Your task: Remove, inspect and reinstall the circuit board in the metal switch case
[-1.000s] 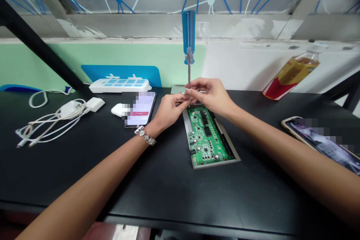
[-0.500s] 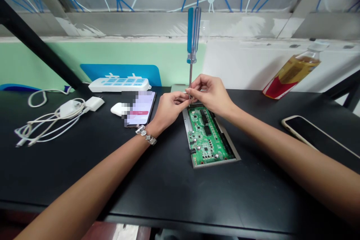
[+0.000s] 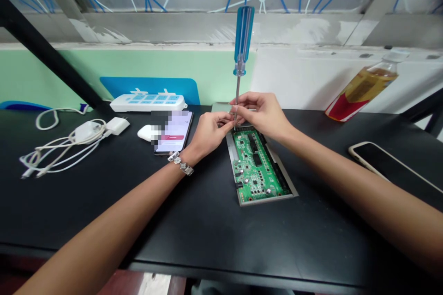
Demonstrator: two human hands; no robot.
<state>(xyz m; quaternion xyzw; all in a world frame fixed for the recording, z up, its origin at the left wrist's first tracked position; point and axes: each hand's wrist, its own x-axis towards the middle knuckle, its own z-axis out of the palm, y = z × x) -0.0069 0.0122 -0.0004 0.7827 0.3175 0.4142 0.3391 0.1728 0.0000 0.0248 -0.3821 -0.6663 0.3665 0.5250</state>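
A screwdriver (image 3: 244,39) with a blue and clear handle stands nearly upright, its tip low at the far end of a green circuit board (image 3: 254,166) in a grey metal frame (image 3: 270,201). My right hand (image 3: 261,113) pinches the metal shaft between thumb and fingers. Close beside it, my left hand (image 3: 211,131) is closed, its thumb and fingertips pressed together near the lower shaft; whatever they hold is too small to make out. A metal watch sits on my left wrist.
A lit phone (image 3: 176,131), a white earbud case (image 3: 145,133), white cables with chargers (image 3: 86,131) and a power strip (image 3: 148,102) lie left on the black table (image 3: 194,239). To the right are a tilted bottle (image 3: 362,87) and another phone (image 3: 377,161).
The screwdriver's handle has turned and leans slightly more to the right. Both hands keep their places by the shaft, and the whole view has shifted a little.
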